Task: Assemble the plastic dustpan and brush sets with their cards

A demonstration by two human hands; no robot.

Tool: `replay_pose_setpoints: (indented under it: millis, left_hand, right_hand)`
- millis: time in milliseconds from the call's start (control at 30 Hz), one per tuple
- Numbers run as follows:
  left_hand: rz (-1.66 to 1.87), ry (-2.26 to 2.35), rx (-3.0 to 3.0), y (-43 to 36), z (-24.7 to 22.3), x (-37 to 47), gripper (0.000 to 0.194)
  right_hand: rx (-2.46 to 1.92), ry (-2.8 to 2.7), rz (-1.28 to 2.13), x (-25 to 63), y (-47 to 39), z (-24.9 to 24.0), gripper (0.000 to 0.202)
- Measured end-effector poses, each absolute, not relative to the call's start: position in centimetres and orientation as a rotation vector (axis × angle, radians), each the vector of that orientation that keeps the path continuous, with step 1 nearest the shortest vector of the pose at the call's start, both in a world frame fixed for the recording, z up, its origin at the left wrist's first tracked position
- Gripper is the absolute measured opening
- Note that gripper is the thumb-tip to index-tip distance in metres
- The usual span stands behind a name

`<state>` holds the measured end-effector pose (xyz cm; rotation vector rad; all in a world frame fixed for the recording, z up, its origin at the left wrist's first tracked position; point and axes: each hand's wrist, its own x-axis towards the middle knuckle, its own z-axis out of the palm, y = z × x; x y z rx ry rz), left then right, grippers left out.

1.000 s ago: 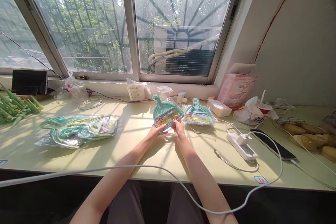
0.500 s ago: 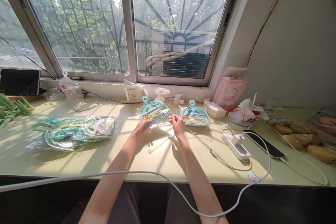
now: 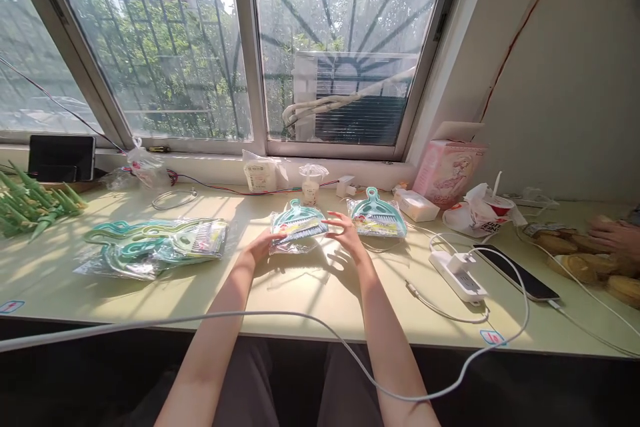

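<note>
A bagged teal dustpan with a small brush (image 3: 300,225) is in front of me, its handle pointing to the window. My left hand (image 3: 262,244) grips its left edge. At its right edge my right hand (image 3: 345,233) is open, fingers spread; whether the fingertips touch the bag I cannot tell. A second bagged dustpan and brush (image 3: 379,219) lies just right of that hand. To the left, several bagged dustpan sets (image 3: 155,243) lie in a pile, green and teal.
A white cable (image 3: 300,315) hangs across the front. On the right are a power strip (image 3: 457,277), a phone (image 3: 515,272) and bagged round items (image 3: 580,265), with another person's hand (image 3: 617,235). A lidded cup (image 3: 311,187) stands behind the dustpan.
The held dustpan has been lowered and turned flatter. My right hand's fingers have spread from a pinch. Another person's hand has appeared at the far right. The view has shifted slightly left.
</note>
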<state>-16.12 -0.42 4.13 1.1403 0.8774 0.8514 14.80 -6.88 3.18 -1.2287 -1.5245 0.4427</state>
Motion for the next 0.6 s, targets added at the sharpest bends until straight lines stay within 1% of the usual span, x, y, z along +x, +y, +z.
replay_pose_setpoints:
  millis: [200,233,367,433,600]
  left_hand:
    - [0.836,0.866,1.124,-0.2,3.9,-16.5,0.042]
    - [0.841,0.854,1.129,-0.2,4.0,-16.4,0.042]
    - [0.828,0.856,1.124,-0.1,4.5,-16.1,0.042]
    - [0.817,0.856,1.115,-0.1,4.6,-16.2,0.042]
    - [0.755,0.888,1.155,0.3,4.3,-16.4,0.041]
  right_hand:
    - [-1.166,-1.448,0.588,13.3,-8.3,4.6,0.047]
    - [-1.165,-1.453,0.599,13.0,-8.5,4.9,0.045]
    - [-1.175,-1.438,0.641,12.3,-9.3,5.7,0.024]
    - [-1.175,-1.383,0.665,12.0,-9.5,6.0,0.025]
    - [-1.161,-1.253,0.708,11.1,-9.5,6.1,0.036]
